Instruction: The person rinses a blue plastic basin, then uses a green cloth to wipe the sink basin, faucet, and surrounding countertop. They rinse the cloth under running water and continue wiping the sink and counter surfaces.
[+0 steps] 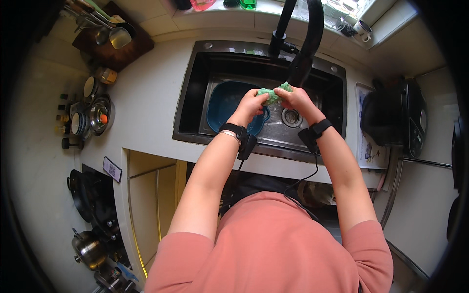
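A crumpled green cloth (270,96) is gripped between my two hands above the sink. My left hand (252,104) closes around its left end, and my right hand (294,98) pinches the right end, just below the black faucet (303,60). Under my left hand a blue plastic basin (226,106) stands in the left part of the dark sink (315,126); my left hand and wrist hide some of its rim. The round drain strainer (292,117) shows in the sink floor below my right hand. I cannot tell whether water is running.
Left on the counter are metal bowls (99,114), a glass jar (107,75) and a phone (112,169). Beyond are a black pan (80,196) and a metal kettle (89,250). A black appliance (394,115) stands right. Cables (311,172) hang from both wrist straps.
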Demonstrator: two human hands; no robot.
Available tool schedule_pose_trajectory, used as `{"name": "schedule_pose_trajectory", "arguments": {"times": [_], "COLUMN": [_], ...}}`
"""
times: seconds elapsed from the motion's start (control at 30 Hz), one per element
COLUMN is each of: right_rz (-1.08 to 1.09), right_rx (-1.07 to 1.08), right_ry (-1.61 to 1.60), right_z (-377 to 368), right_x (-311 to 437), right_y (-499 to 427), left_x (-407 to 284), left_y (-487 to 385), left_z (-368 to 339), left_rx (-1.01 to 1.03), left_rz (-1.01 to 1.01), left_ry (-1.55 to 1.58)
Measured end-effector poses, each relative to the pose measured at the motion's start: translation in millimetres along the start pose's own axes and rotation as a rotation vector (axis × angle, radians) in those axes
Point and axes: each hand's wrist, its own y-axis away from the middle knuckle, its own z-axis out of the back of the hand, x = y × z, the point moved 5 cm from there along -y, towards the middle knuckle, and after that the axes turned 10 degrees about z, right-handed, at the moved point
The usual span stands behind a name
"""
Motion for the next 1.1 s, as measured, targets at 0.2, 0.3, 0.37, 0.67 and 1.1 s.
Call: {"name": "schedule_pose_trajectory", "arguments": {"times": [0.2,0.3,0.37,0.67,1.1], "right_rz": [0.001,-0.058,-0.025,0.075,-0.260], "right_rx": [-0.083,-0.147,-0.070,0.108,-0.080], "right_ry": [-0.267,-0.461,-0.533,-0.486,-0.615], "right_z": [17.9,32.4,30.5,-3.6,-9.2], "right_x": [10.3,15.6,22.0,27.8,-30.7], "right_y": [0.2,-0.1,2.7,6.5,15.0], "left_x": [-10.5,-13.2,-13.2,-12.4,-3.6], "left_y": [1.6,6.3,11.1,9.6,-39.5], "left_z": [3.0,11.4,17.2,-17.2,-77.3], "left_rx": [0.086,0.046,-0.047,0.283,0.065], "left_rz": [-0.012,0.032,0.066,0.175,-0.112], "left_ry": [0.102,0.097,0.123,0.500,0.620]}}
